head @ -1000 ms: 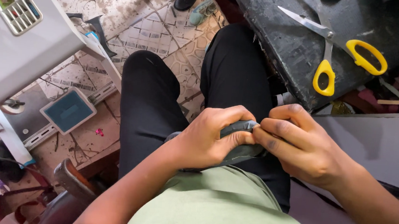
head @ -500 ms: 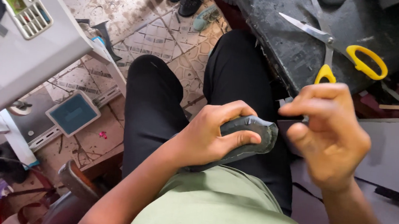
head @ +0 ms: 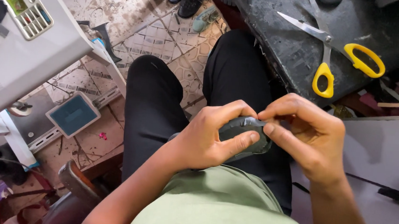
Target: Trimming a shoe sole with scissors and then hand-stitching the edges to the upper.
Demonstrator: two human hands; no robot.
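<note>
Now the left hand (head: pixel 206 143) wraps around a dark grey curved piece (head: pixel 245 130) held above the lap, while the right hand (head: pixel 309 135) pinches its upper edge with the fingertips. Judging by this, the work goes best if the left grip stays firm and the right fingers work in small pinches along the edge.

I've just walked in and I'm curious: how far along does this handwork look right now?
Done: hard to tell; no finished pieces are visible. In hand: the left hand grips a dark grey curved piece over the lap, while the right hand pinches its upper edge with the fingertips. Left: the yellow-handled scissors lie open and untouched on the black worktop, so any cutting seems not under way.
</note>
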